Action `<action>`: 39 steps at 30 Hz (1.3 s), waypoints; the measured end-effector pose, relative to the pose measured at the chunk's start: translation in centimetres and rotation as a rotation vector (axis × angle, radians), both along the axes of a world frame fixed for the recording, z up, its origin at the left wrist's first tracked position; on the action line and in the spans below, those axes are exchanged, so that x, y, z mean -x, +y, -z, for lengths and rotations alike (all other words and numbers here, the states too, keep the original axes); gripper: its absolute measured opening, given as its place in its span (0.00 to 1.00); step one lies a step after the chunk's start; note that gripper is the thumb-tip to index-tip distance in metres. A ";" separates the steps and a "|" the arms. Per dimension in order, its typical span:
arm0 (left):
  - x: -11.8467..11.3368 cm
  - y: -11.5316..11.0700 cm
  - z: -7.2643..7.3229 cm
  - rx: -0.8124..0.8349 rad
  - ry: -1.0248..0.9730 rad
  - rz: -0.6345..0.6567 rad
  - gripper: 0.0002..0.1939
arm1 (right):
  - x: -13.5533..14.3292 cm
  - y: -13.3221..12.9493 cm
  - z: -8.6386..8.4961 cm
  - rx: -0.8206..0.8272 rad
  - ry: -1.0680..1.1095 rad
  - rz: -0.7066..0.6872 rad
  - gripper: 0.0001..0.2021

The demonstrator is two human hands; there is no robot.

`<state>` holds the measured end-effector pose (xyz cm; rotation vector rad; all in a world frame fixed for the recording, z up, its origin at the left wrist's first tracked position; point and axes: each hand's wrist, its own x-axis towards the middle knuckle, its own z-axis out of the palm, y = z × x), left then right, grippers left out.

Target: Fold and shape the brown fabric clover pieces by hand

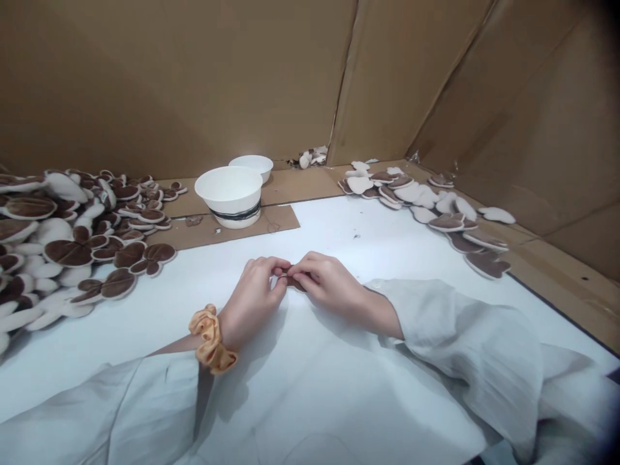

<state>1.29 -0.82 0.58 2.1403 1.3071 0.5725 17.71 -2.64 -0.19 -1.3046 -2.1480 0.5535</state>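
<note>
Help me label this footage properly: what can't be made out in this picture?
Brown piece: head view, mostly covered by the left hand and right hand.
Left pile: head view, cut off by the left edge.
Rear bowl: head view, partly behind the front bowl.
Corner scraps: head view, too small and blurred to identify.

The left arm (pixel 121 407) and right arm (pixel 465 336) angle inward; the left hand (pixel 256 284) and right hand (pixel 332 284) nearly meet, fingers (pixel 277 263) curled toward thumbs (pixel 279 292).
</note>
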 end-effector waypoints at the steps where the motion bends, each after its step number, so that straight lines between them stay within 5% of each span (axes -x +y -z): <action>1: 0.0 0.0 0.0 0.005 0.000 0.001 0.14 | 0.1 0.1 -0.1 0.003 -0.021 -0.004 0.11; 24: 0.0 -0.2 -0.3 -0.058 0.059 -0.014 0.15 | 0.2 0.3 -1.9 0.108 -0.258 0.021 0.13; 39: 0.0 -0.1 -0.1 -0.047 0.020 -0.001 0.15 | -0.1 -0.1 -1.8 0.100 -0.153 0.036 0.12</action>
